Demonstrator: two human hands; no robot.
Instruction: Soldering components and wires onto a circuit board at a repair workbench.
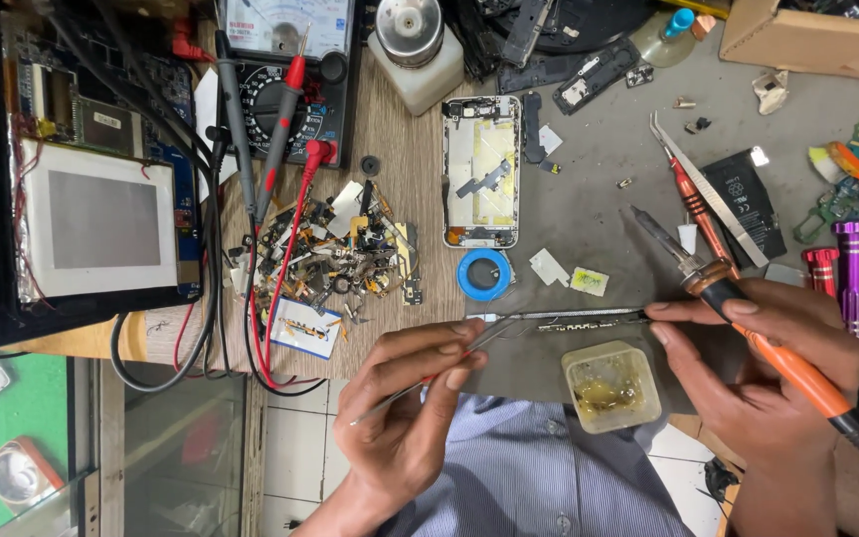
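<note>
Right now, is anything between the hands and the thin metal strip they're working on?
Nothing visible. The left hand holds tweezers whose tips reach the metal strip, and the right hand, gripping a soldering iron, pinches the strip's other end. The flux tub sits just below it.

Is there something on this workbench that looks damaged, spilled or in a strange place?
Yes. A phone lies opened at the centre, its back removed and its inside exposed. Left of it, small broken parts sit in a loose heap, with red probe leads across them. The right hand holds a soldering iron.
</note>
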